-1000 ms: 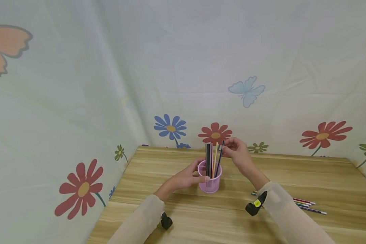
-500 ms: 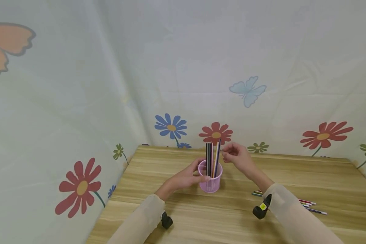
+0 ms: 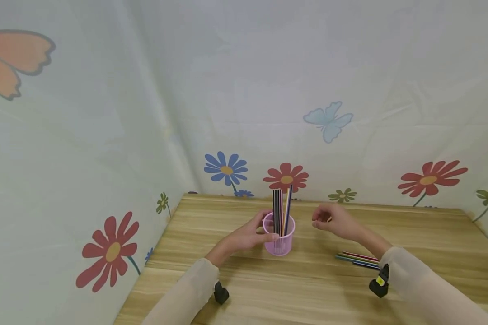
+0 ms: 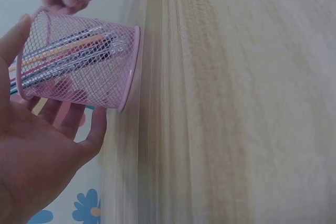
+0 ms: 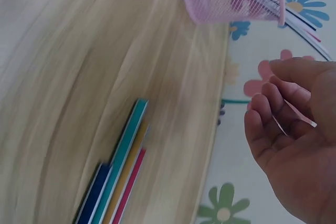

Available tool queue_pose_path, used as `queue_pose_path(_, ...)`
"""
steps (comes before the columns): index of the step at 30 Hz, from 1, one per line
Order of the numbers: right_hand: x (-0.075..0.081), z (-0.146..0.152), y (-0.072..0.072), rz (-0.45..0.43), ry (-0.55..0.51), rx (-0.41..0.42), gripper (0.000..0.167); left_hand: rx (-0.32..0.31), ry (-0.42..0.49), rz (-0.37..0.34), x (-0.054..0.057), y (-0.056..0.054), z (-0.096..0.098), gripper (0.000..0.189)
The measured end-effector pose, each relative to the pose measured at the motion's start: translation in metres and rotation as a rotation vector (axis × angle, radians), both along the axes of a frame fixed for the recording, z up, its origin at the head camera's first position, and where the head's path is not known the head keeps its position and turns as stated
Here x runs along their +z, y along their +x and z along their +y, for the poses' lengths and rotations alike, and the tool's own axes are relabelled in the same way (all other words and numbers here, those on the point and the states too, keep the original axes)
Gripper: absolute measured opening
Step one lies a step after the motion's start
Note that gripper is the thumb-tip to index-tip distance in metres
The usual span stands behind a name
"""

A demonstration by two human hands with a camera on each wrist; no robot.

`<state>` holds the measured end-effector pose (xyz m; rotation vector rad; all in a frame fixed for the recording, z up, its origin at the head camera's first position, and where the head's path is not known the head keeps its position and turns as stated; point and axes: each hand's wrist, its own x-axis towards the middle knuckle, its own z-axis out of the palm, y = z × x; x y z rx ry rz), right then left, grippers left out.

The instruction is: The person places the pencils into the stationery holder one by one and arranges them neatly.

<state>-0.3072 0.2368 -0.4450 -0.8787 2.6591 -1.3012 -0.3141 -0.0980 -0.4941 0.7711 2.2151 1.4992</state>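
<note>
A pink mesh pencil cup (image 3: 279, 248) stands upright on the wooden table, with several dark, white, orange and blue pencils (image 3: 277, 210) leaning inside it. My left hand (image 3: 246, 235) grips the cup from its left side; in the left wrist view the thumb lies near the rim and the fingers go round the mesh wall (image 4: 94, 82). Apart from the cup, to its right, my right hand (image 3: 336, 222) hovers with loosely curled fingers. The right wrist view shows nothing held in that hand (image 5: 299, 135).
Several loose pencils, including a teal pencil (image 5: 126, 150), lie on the table (image 3: 293, 289) below my right hand, partly hidden by the right sleeve (image 3: 415, 275). A curtain (image 3: 248, 90) printed with flowers and butterflies borders the back and left.
My right hand has let go of a dark blue pencil, which now leans in the cup, and has drawn back right and lower. The left hand keeps its hold on the cup.
</note>
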Motion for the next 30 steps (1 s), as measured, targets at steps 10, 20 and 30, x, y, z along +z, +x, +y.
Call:
queue_pose_path(10, -0.029, 0.050, 0.006, -0.003, 0.156, 0.059, 0.005, 0.010, -0.011, -0.011, 0.001, 0.001, -0.002, 0.080)
queue_pose_path(20, -0.038, 0.080, 0.019, -0.129, 0.222, 0.052, 0.007, -0.013, -0.010, -0.004, 0.008, -0.001, 0.000, 0.080)
queue_pose_path(30, -0.048, 0.083, 0.023, -0.179, 0.227, 0.048, 0.008, 0.010, -0.007, -0.006, 0.006, 0.005, 0.002, 0.079)
